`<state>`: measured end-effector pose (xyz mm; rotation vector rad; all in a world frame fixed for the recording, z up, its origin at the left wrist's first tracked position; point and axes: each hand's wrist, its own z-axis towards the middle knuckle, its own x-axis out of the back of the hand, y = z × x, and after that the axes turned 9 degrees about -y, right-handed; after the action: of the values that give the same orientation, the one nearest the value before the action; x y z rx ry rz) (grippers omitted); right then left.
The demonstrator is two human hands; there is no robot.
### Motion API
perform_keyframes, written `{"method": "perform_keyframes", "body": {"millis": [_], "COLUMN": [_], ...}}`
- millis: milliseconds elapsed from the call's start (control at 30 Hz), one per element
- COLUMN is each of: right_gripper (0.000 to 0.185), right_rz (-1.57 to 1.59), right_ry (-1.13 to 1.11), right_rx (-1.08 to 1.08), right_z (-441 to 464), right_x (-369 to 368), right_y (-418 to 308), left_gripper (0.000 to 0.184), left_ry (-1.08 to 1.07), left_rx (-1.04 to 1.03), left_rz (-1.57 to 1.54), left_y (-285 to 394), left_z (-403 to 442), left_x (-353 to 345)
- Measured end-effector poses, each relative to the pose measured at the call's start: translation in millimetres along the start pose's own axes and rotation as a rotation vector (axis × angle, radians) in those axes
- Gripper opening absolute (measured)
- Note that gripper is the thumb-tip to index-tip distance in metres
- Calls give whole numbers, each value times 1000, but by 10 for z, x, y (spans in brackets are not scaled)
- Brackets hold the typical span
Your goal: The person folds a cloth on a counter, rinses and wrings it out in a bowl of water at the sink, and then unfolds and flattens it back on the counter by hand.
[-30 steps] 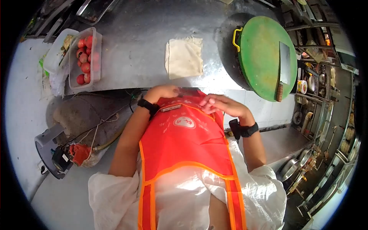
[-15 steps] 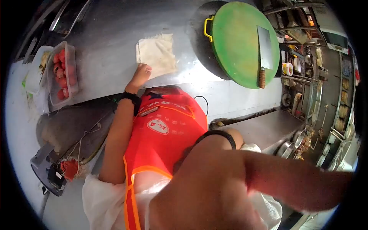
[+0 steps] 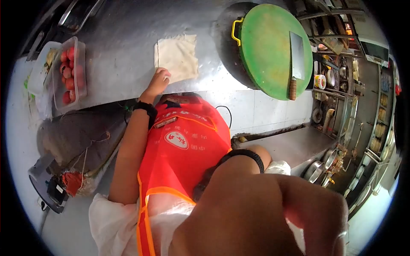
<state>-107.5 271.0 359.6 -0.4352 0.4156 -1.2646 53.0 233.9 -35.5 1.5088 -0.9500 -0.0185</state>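
My left hand (image 3: 158, 82), with a black band at its wrist, has its fingers curled onto the near left corner of a folded cream cloth (image 3: 177, 57). The cloth lies flat on the metal counter (image 3: 121, 47). Very large and close to the camera is my right hand (image 3: 243, 209), a black band (image 3: 250, 155) round its wrist. One bent finger stands away from its palm, while the other fingers run out of view at the bottom, so whether it holds anything is hidden. Between my arms hangs a red apron (image 3: 183, 158) with orange trim.
A cleaver (image 3: 296, 55) rests on a round green chopping board (image 3: 265, 51) beside a yellow handle (image 3: 235, 32). To the left, a clear plastic box (image 3: 82, 81) holds several red round items (image 3: 67, 72). Metal bowls (image 3: 315, 171) and crowded shelves (image 3: 341, 36) stand at the right.
My right hand's finger, stretched out to the right before, is now bent downward. The cloth's upper edge looks straighter. My left hand remains at its corner. The whole view has shifted slightly.
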Motion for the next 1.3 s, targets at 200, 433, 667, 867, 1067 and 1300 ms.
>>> {"method": "perform_keyframes", "body": {"millis": [200, 433, 667, 867, 1067, 1300], "right_gripper": [45, 42, 38, 35, 33, 29], "right_rz": [16, 7, -26, -47, -63, -61], "right_ry": [-1, 9, 5, -10, -11, -19], "right_rx": [-44, -126, -224, -273, -297, -310], "right_z": [6, 14, 28, 31, 38, 51], "right_x": [27, 94, 165, 201, 224, 261], "right_y": [85, 31, -132, -202, -187, -164], "left_gripper": [24, 23, 17, 19, 22, 22], "left_ry": [7, 44, 125, 56, 3, 3], "left_rx": [77, 71, 3, 55, 91, 92], "left_rz": [-46, 10, -37, -20, -21, -44], "left_y": [94, 75, 78, 69, 39, 30], "left_z": [-31, -32, -10, 5, 20, 23], "left_x": [-11, -51, -39, -3, 9, 15]}}
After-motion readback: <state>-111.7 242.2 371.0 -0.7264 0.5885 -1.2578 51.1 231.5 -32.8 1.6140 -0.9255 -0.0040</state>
